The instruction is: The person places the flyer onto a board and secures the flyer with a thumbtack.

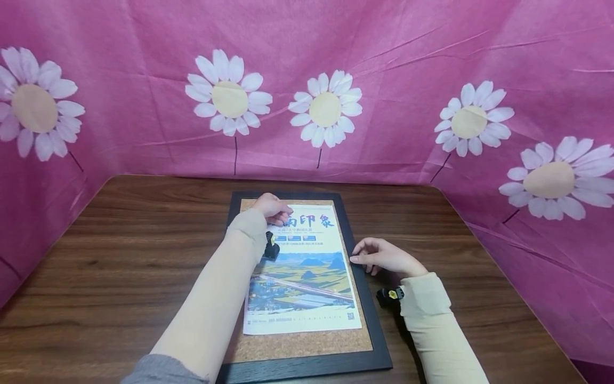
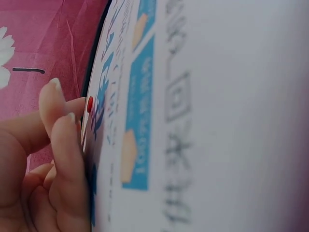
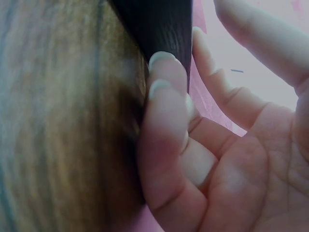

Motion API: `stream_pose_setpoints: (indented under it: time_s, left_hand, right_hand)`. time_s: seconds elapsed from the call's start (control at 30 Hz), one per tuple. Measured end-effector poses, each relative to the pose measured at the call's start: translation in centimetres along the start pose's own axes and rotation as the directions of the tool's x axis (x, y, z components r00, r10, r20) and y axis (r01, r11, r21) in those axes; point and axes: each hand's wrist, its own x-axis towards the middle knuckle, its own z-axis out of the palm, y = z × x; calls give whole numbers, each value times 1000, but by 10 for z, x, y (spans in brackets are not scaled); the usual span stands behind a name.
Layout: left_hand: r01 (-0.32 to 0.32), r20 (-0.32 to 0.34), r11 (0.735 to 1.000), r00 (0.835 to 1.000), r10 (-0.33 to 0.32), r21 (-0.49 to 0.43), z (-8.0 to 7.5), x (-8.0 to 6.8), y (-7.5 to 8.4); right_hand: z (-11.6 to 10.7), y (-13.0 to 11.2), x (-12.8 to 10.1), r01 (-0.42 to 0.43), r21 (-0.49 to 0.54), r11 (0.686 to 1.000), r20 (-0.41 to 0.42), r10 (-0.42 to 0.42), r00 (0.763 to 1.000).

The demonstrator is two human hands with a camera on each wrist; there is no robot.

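Observation:
A black-framed cork board (image 1: 370, 320) lies flat on a dark wooden table (image 1: 120, 256). On the cork lies a printed poster (image 1: 302, 272) with blue characters and a landscape picture. My left hand (image 1: 274, 209) is at the poster's top left corner. In the left wrist view its thumb and fingertips (image 2: 60, 121) pinch a small red pin (image 2: 90, 104) against the poster (image 2: 217, 121). My right hand (image 1: 384, 257) rests on the table beside the board's right side. Its fingertips (image 3: 161, 72) touch the black frame (image 3: 159, 24), and the thumb is held away.
A pink cloth with white daisies (image 1: 326, 109) hangs behind the table and along both sides. Bare wood (image 1: 479, 256) lies left and right of the board. A black camera (image 1: 389, 295) sits on each wrist.

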Motion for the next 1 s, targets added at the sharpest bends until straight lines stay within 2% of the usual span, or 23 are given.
stream_pose_setpoints:
  time_s: [0.13,0.27,0.43,0.6,0.8,0.87,1.0]
  left_hand:
    - [-40,36,999,999,41,-30,-2,-5,1]
    - [-69,40,997,997,70,-26,-5,-1,-2]
    - [-82,9,996,997,82,37,-15,5,-3]
    - [-88,-23,991,996,91,101,-28,8,5]
    - [-162,-7,981,986,164,105,-38,-8,21]
    - [-189,-8,975,982,191,116,-42,-14,28]
    - [-250,-15,958,967,254,138,-52,-27,44]
  right_hand:
    - [-1,2,2,3,-12,1000,-1,-3,1000]
    - [-2,5,5,-14,-1,1000,-1,14,1000]
    - [-4,5,6,-2,10,1000,-27,3,1000]
    - [-10,3,8,44,37,998,-77,-41,996]
    - [-14,-4,0,98,112,989,-173,-78,982]
    - [-17,-8,-4,142,137,980,-217,-110,970]
    - [-28,-22,-9,226,109,968,-303,-184,935]
